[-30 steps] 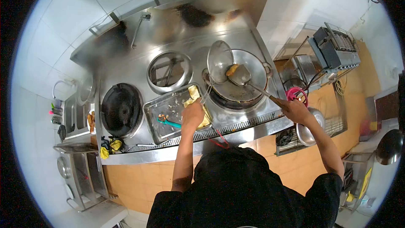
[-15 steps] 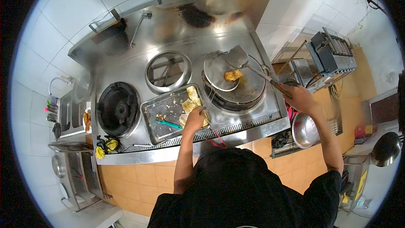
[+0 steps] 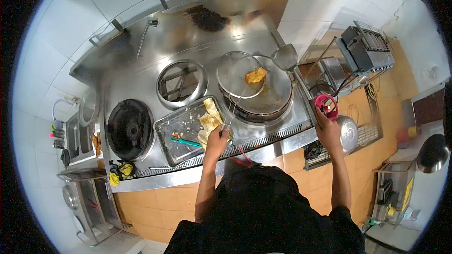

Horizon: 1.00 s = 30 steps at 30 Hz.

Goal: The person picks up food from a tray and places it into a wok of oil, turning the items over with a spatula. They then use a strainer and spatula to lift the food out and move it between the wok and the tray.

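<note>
My left hand [image 3: 216,142] is closed round the thin handle of a round wire strainer [image 3: 229,95]. The strainer's ring sits above the left part of a wok [image 3: 278,95]. A golden-brown fried piece of food [image 3: 255,75] shows at the ring's right side. My right hand [image 3: 328,132] grips the handle end of a spatula [image 3: 285,57]. The spatula's blade is at the wok's upper right rim, away from the food. Just below my left hand lies a metal tray [image 3: 162,137] with pale yellow pieces [image 3: 209,121] and a teal-handled tool [image 3: 186,141].
Left of the wok are an open burner ring [image 3: 202,73] and a black burner [image 3: 129,129]. A pink basket [image 3: 326,106] and a metal bowl [image 3: 347,134] stand at the right. Yellow-and-black cloths or gloves [image 3: 120,171] lie at the front left edge.
My right hand has drawn the spatula from over the strainer to the wok's right rim, nearer my body. The strainer now stands slightly further left, and the view has shifted a little.
</note>
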Each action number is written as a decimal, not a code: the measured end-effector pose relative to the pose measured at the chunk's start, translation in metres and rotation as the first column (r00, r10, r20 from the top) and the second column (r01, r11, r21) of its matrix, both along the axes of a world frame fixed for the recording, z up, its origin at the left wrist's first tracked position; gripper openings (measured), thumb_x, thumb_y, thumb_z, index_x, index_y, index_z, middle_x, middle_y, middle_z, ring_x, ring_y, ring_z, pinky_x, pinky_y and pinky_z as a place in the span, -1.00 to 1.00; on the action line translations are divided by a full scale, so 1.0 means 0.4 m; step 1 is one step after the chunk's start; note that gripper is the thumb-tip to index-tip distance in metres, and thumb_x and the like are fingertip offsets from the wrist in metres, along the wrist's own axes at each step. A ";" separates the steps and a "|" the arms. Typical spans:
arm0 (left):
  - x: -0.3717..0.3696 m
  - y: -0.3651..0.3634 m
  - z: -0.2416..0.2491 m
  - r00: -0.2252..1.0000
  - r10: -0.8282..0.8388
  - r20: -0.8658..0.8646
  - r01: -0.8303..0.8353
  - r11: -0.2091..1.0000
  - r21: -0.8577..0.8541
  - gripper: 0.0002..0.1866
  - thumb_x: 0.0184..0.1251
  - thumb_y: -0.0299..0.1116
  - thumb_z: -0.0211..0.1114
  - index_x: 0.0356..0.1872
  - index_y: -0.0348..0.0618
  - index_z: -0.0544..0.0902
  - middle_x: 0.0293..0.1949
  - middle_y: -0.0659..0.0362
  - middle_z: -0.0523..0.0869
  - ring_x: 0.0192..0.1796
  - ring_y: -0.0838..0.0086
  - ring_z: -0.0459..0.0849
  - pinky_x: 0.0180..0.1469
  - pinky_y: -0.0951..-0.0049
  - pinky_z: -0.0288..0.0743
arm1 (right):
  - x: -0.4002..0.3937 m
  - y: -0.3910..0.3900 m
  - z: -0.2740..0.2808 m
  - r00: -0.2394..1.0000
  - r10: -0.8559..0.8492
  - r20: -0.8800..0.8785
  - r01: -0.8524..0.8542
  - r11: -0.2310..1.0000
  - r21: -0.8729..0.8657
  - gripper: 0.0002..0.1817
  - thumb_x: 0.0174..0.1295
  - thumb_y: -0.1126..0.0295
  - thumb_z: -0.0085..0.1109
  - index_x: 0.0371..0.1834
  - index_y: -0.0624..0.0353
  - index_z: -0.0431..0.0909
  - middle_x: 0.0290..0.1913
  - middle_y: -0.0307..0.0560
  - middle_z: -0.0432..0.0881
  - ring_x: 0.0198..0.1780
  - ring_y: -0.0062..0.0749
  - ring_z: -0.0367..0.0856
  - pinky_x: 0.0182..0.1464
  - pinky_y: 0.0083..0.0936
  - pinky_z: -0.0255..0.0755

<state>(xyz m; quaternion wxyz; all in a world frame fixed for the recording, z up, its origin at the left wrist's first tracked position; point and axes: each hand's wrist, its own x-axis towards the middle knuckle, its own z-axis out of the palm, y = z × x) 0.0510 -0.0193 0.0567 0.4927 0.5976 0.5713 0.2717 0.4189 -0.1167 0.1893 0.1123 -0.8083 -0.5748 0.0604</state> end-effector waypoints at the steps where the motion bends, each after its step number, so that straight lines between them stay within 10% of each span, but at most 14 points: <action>1: 0.005 -0.002 -0.002 1.000 0.005 0.022 -0.005 1.000 0.009 -0.73 0.38 -0.31 0.11 -0.13 -0.35 0.60 -0.43 -0.08 0.66 -0.36 0.16 0.62 -0.20 0.30 0.45 | 0.001 -0.003 -0.023 1.000 0.001 0.018 -0.002 0.999 0.049 -0.43 0.07 0.44 0.21 0.25 -0.10 0.49 -0.18 0.25 0.65 -0.19 0.15 0.64 -0.15 -0.05 0.52; 8: 0.045 -0.024 0.050 0.988 0.088 0.124 -0.057 0.970 -0.238 -0.74 0.35 -0.35 0.08 -0.17 -0.36 0.60 -0.51 0.06 0.62 -0.45 0.37 0.54 -0.32 0.37 0.40 | -0.048 0.005 -0.120 0.999 -0.016 0.032 0.013 0.994 0.105 -0.45 0.09 0.41 0.22 0.24 -0.12 0.50 -0.44 0.17 0.63 -0.41 0.11 0.62 -0.33 -0.06 0.50; 30: 0.088 -0.039 0.017 0.944 0.167 0.285 -0.074 0.948 -0.310 -0.76 0.35 -0.37 0.02 -0.17 -0.31 0.59 -0.59 0.27 0.49 -0.72 0.63 0.29 -0.67 0.51 0.12 | -0.141 0.013 -0.151 0.960 0.084 -0.266 -0.049 0.990 0.135 -0.41 0.12 0.36 0.22 0.30 -0.05 0.43 -0.33 0.25 0.66 -0.36 0.10 0.67 -0.27 -0.11 0.52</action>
